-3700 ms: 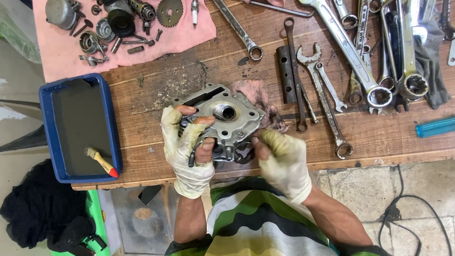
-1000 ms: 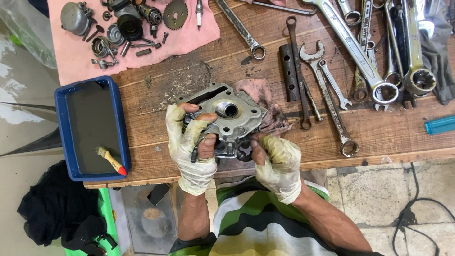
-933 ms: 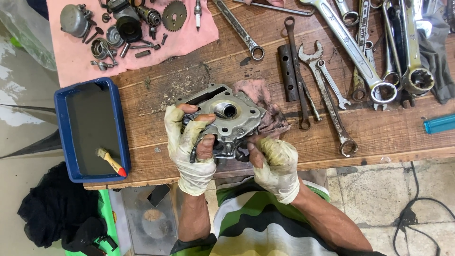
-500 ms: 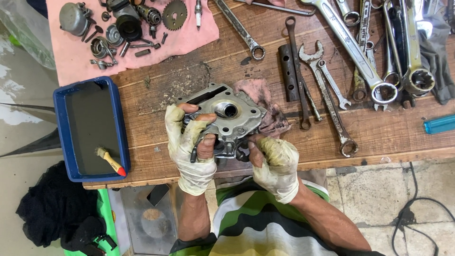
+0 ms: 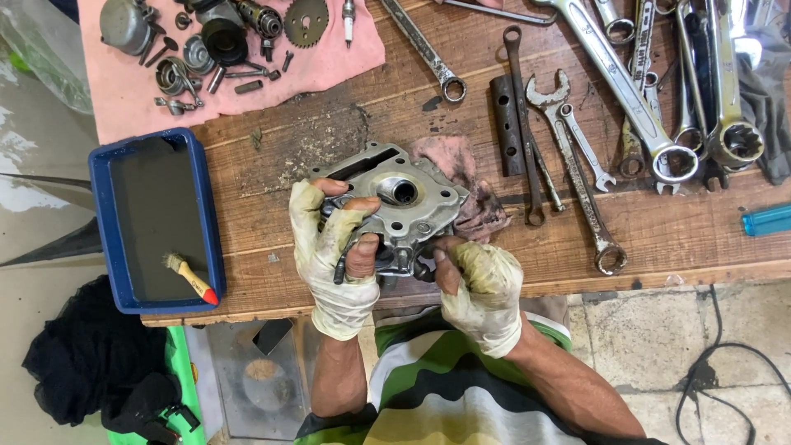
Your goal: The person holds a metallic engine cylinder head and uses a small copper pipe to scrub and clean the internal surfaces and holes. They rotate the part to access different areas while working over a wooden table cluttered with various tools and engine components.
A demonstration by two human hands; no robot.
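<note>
Centre of the frame, near the bench's front edge: the grey metal engine casting [image 5: 395, 206] sits on the wooden bench [image 5: 329, 132], partly over a grimy pink rag [image 5: 461, 177]. The left hand [image 5: 334, 247], in a stained pale glove, is clamped round the casting's left side, fingers over the top face, bare fingertips poking through. The right hand [image 5: 478, 284], gloved too, is curled tight at the casting's lower right corner; it may be pinching a small part there, but the fingers hide it. Left of the frame, a blue tray [image 5: 103, 231] with a small brush [image 5: 191, 278]. Upper right, spanners [image 5: 626, 91] fan out; upper left, small engine parts [image 5: 222, 41] on a pink cloth [image 5: 329, 58].
</note>
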